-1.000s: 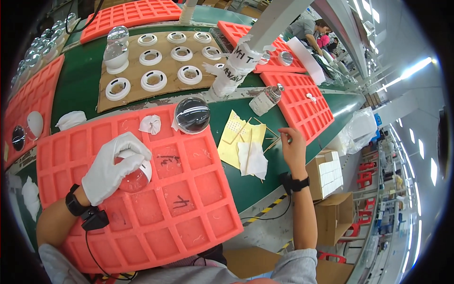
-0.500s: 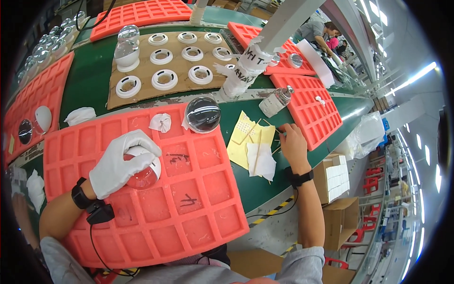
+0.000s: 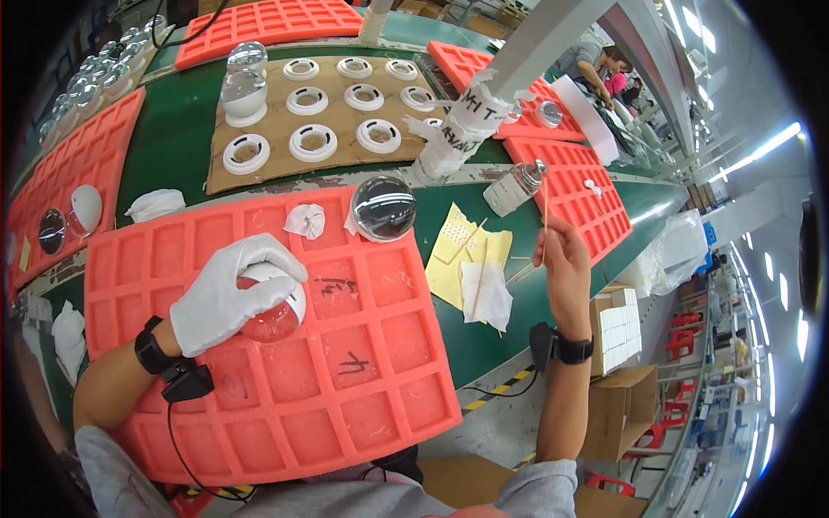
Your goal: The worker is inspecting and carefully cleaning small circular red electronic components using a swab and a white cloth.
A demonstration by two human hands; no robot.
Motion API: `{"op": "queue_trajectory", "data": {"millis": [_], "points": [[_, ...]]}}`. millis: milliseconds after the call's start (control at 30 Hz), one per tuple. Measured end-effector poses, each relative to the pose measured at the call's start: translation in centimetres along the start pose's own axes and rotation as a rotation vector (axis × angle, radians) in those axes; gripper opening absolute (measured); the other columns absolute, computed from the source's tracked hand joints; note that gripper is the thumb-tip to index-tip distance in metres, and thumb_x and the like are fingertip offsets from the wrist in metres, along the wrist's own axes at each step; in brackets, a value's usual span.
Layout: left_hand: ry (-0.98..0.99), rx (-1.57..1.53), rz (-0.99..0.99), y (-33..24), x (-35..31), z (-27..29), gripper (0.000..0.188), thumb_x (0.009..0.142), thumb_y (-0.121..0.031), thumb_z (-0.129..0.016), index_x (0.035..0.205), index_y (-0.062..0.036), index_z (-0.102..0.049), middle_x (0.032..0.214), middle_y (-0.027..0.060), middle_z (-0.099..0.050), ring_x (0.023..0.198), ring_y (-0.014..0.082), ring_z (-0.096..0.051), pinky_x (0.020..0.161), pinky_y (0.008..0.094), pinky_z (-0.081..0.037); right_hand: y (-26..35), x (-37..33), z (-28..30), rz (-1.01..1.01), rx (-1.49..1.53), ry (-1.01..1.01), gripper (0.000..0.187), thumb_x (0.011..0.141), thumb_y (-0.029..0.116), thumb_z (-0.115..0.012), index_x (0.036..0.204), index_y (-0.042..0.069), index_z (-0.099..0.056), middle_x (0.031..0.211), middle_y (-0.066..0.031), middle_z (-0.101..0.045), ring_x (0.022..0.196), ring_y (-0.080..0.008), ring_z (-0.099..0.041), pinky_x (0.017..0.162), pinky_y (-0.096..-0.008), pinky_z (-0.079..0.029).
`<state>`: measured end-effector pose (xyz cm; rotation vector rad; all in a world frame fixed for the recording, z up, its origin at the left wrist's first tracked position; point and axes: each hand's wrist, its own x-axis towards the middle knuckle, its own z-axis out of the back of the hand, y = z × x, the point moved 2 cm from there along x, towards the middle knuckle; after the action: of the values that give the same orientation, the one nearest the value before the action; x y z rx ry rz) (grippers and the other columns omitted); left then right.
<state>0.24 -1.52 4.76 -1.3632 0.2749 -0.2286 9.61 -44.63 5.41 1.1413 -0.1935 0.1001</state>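
Observation:
My left hand (image 3: pixel 237 293), in a white glove, is closed around a clear dome with a white top (image 3: pixel 275 315) on the red foam tray (image 3: pixel 285 423). The dome's far side is hidden by the glove. My bare right hand (image 3: pixel 566 263) pinches a thin wooden stick (image 3: pixel 546 203) upright, to the right of a clear bottle with a metal top (image 3: pixel 515 188). Left of that hand lie a yellow sheet (image 3: pixel 445 250) and a white wipe (image 3: pixel 488 289), with several similar sticks on them. A shiny clear dome (image 3: pixel 382 210) sits at the tray's far right corner, near a crumpled white cloth (image 3: pixel 305 222).
Beyond the tray, cardboard (image 3: pixel 220 173) carries several white rings (image 3: pixel 313 142) and stacked clear domes (image 3: pixel 244 95). A taped post (image 3: pixel 458 129) rises behind the bottle. More red trays (image 3: pixel 570 190) line the green bench. Cables hang from both wrists.
My right hand has lifted off the yellow sheet, up and to the right, with a wooden stick in its fingers. My left hand stays on the dome; the whole view has shifted slightly.

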Motion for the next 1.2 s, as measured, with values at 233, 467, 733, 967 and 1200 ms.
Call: {"op": "queue_trajectory", "data": {"millis": [233, 467, 733, 967, 1200], "points": [[-0.029, -0.004, 0.008, 0.1, 0.1, 0.0, 0.024, 0.089, -0.022, -0.064, 0.103, -0.0018, -0.066, 0.102, 0.0059, -0.065, 0.096, 0.0128, -0.062, 0.088, 0.0260, -0.047, 4.6, -4.9, -4.4, -0.106, 0.577, 0.122, 0.014, 0.105, 0.014, -0.053, 0.113, 0.003, -0.054, 0.098, -0.0048, -0.057, 0.085, -0.0129, -0.056, 0.068, -0.0251, -0.045], [-0.017, 0.035, 0.008, 0.2, 0.2, -0.1, 0.030, 0.090, -0.029, -0.066, 0.104, -0.0018, -0.066, 0.102, 0.0058, -0.065, 0.096, 0.0127, -0.061, 0.089, 0.0257, -0.046, 6.0, -6.4, -5.7, -0.111, 0.571, 0.227, 0.013, 0.104, 0.012, -0.053, 0.112, 0.002, -0.054, 0.099, -0.0078, -0.059, 0.089, -0.0153, -0.060, 0.070, -0.0267, -0.049], [-0.002, -0.005, 0.017, 0.0, -0.2, -0.1, 0.021, 0.092, -0.018, -0.062, 0.104, -0.0014, -0.066, 0.103, 0.0056, -0.065, 0.097, 0.0124, -0.061, 0.090, 0.0267, -0.046, 6.2, -7.5, -6.7, -0.117, 0.554, 0.268, 0.009, 0.104, 0.010, -0.052, 0.108, 0.002, -0.053, 0.101, -0.0093, -0.060, 0.089, -0.0159, -0.061, 0.068, -0.0274, -0.050], [0.007, 0.039, -0.039, 0.8, 0.2, -0.2, 0.020, 0.093, -0.016, -0.060, 0.104, -0.0012, -0.066, 0.103, 0.0057, -0.064, 0.099, 0.0132, -0.060, 0.092, 0.0275, -0.046, 4.6, -5.8, -5.6, -0.092, 0.326, 0.206, 0.018, 0.101, 0.010, -0.056, 0.115, -0.001, -0.053, 0.094, -0.0087, -0.063, 0.081, -0.0147, -0.062, 0.067, -0.0267, -0.049], [-0.020, 0.093, -0.040, 0.6, 0.1, -0.3, 0.023, 0.092, -0.021, -0.061, 0.103, -0.0016, -0.065, 0.102, 0.0052, -0.063, 0.098, 0.0135, -0.059, 0.093, 0.0278, -0.044, 0.5, -4.1, 0.2, -0.146, 0.072, 0.053, 0.021, 0.099, 0.008, -0.059, 0.117, -0.002, -0.057, 0.091, -0.0083, -0.066, 0.073, -0.0134, -0.062, 0.066, -0.0260, -0.050]]}}
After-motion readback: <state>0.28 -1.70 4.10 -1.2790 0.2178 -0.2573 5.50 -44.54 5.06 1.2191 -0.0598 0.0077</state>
